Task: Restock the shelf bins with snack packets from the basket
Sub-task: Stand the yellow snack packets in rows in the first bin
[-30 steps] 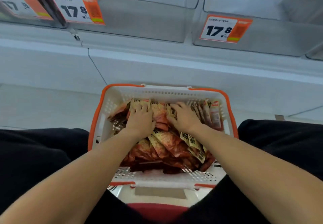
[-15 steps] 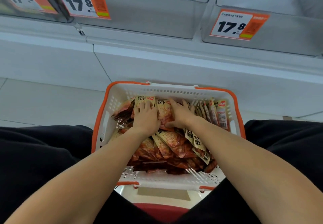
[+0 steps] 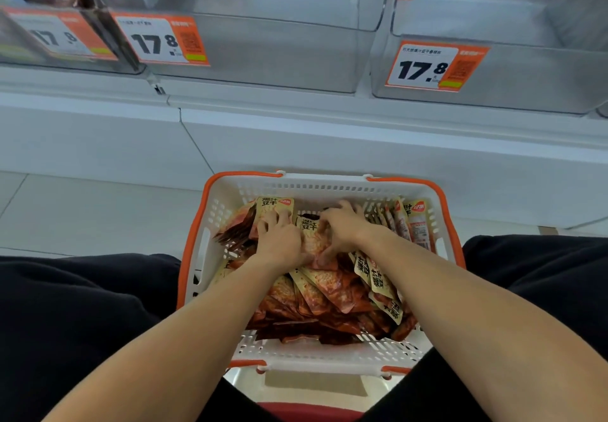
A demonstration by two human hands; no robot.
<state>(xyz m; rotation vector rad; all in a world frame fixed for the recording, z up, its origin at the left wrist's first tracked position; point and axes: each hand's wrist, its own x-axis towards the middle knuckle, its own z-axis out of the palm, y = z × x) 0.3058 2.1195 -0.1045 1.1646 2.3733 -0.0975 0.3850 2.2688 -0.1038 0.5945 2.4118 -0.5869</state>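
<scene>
Left hand [image 3: 279, 240] and right hand [image 3: 342, 229] side by side, fingers curled around a bunch of snack packets [image 3: 311, 237] at the far end of the basket [image 3: 210, 211]. Clear shelf bins [image 3: 279, 50] above, price tags [image 3: 434, 66] in front.

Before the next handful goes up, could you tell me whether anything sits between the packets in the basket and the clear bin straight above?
Nothing visible does. Both the left hand and the right hand are already on the snack packets in the basket. Above it there is only the white shelf front, and the middle clear bin is open at the top.
</scene>
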